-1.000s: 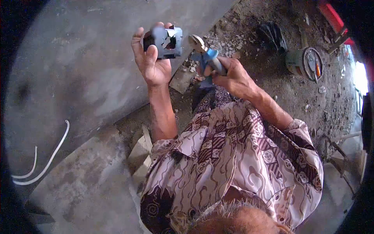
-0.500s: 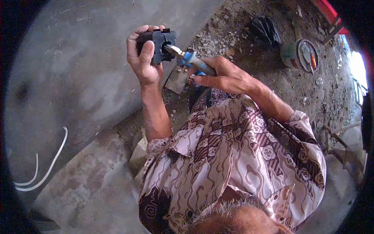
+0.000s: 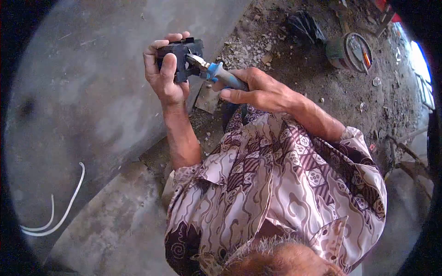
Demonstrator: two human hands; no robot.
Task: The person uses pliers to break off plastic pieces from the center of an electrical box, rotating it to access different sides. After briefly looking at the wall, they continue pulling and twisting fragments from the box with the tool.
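Observation:
My left hand (image 3: 166,73) is wrapped round a black box-like part (image 3: 177,57), thumb on the near face and fingers over the far side. From the right, my right hand (image 3: 253,87) grips pliers (image 3: 228,77) with blue and grey handles. Their metal jaws touch the open side of the black part. What lies between the jaws is too small to make out.
A bucket (image 3: 335,53) holding tools stands on rubble-strewn ground at the upper right, beside a black plastic bag (image 3: 305,28). White cable (image 3: 69,202) lies on the grey concrete floor (image 3: 92,92) at the lower left. Thin bars are at the right edge.
Both hands have shifted slightly left in view. The black part has turned a little, and the plier jaws now look more closed against it.

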